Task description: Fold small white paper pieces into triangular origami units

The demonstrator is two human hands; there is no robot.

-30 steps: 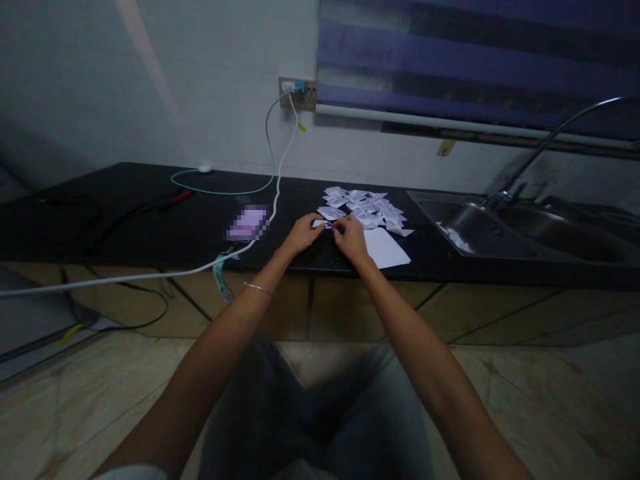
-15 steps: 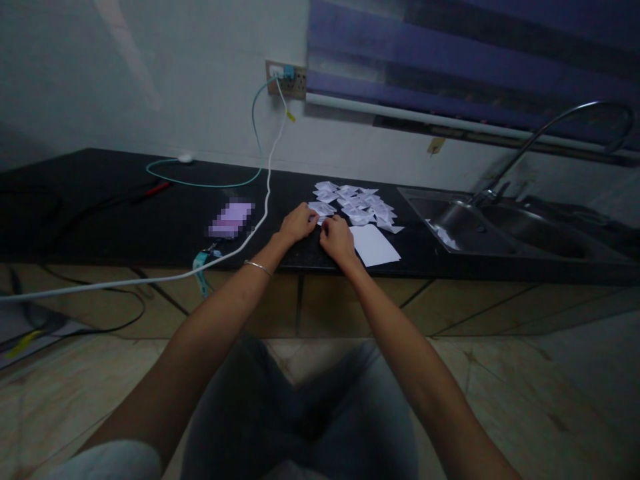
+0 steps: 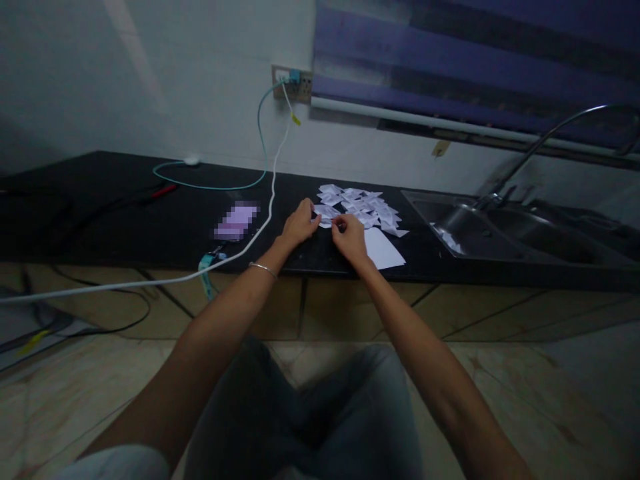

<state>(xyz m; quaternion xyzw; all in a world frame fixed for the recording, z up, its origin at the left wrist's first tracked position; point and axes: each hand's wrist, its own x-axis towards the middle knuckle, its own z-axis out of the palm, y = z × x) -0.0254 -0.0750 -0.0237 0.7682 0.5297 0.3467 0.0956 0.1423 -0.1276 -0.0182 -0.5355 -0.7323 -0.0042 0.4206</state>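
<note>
A small white folded paper (image 3: 325, 215) lies between my two hands on the black counter. My left hand (image 3: 301, 224) is at its left edge, thumb and fingers closed on it. From the other side my right hand (image 3: 350, 238) grips its near right edge with curled fingers that hide part of it. Right behind them spreads a cluster of white folded paper pieces (image 3: 367, 203), overlapping one another. Flat white paper sheets (image 3: 384, 249) lie stacked to the right of my right hand, partly under its wrist side.
A phone (image 3: 237, 221) with a teal strap (image 3: 205, 265) lies left on the counter (image 3: 115, 200). A white cable (image 3: 240, 248) crosses in front of my left arm's side up to a wall socket (image 3: 293, 84). A steel sink (image 3: 470, 230) with a tap is at the right.
My hands have moved slightly apart, the right one shifting right. More of the folded paper shows between them. The whole view has shifted a little.
</note>
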